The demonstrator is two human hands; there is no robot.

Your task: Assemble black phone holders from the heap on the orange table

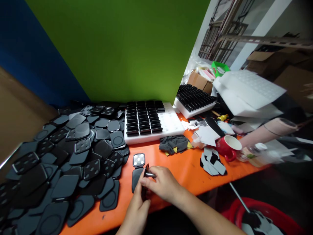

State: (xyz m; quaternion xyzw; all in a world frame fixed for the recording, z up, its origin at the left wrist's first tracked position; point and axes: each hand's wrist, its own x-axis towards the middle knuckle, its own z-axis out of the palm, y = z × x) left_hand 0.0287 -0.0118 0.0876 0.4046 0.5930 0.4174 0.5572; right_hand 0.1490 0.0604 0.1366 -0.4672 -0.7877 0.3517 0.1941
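My left hand (137,203) is closed on a black folding pad (143,192), held on edge and mostly hidden by the fingers. From the other side, my right hand (164,181) closes on the pad's upper part, where a dark shiny edge (150,175) sticks out between thumb and fingers. Just behind my hands an opened pad (139,160) lies flat, its small panel showing pale round spots. Beyond it stands a white foam tray (144,138) with rows of black folded pieces (145,121) set upright, its right part showing bare slots.
Many loose dark pads (66,186) cover the left side of the orange table (181,166). A grey glove (174,143), a red mug (226,148) and grey-white cutouts (213,161) lie to the right. A second filled tray (193,110) stands behind, beside a green panel (127,49).
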